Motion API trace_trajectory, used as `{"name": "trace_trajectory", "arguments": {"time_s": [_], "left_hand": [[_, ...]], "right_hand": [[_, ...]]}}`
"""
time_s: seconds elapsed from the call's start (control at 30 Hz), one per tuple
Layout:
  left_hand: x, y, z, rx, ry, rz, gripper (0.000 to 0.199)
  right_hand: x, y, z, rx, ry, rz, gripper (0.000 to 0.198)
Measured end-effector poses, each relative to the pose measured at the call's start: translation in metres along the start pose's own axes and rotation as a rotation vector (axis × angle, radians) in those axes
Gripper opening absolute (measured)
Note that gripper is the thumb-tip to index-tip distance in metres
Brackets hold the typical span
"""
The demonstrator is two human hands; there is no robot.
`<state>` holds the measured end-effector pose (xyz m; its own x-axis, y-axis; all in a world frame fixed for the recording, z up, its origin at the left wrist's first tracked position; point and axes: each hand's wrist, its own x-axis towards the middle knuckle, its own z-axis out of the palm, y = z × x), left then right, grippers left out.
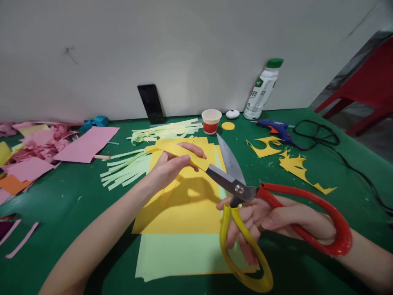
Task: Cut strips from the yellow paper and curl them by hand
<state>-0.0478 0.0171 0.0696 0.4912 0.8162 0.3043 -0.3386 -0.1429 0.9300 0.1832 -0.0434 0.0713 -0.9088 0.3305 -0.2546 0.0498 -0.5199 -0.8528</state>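
Note:
My left hand (173, 166) pinches a folded strip of yellow paper (196, 160) between thumb and fingers, above the stack of sheets. My right hand (254, 217) grips a large pair of scissors (239, 188) with one red and one yellow handle. The blades stand apart and point up and to the left, and the yellow strip's right end meets the lower blade. Below both hands lie yellow sheets (178, 217) on top of pale green sheets (184, 256). Fringed pale green strips (125, 170) lie left of the stack.
A paper cup (211, 122), a yellow disc (228, 126), a phone (152, 103) and a bottle (262, 90) stand or lie along the wall. At right are yellow scraps (294, 164) and a corded glue gun (276, 128). Pink paper (87, 145) covers the left side.

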Motion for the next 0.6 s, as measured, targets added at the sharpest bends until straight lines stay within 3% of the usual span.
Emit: {"name": "trace_trajectory", "arguments": {"time_s": [0.1,0.23,0.37,0.6], "left_hand": [[-0.001,0.004,0.011,-0.02,0.097,-0.063,0.018],[-0.004,0.009,0.027,0.065,0.244,-0.174,0.008],[-0.008,0.012,0.033,0.088,0.206,-0.235,0.008],[-0.013,0.018,0.038,0.175,0.176,-0.215,0.004]], "right_hand": [[-0.003,-0.004,0.001,-0.027,0.05,-0.098,0.023],[-0.004,-0.011,0.005,-0.221,0.099,-0.025,0.019],[-0.007,-0.014,0.009,-0.277,0.131,0.0,0.025],[-0.011,-0.008,0.014,-0.27,0.194,-0.002,0.034]]}}
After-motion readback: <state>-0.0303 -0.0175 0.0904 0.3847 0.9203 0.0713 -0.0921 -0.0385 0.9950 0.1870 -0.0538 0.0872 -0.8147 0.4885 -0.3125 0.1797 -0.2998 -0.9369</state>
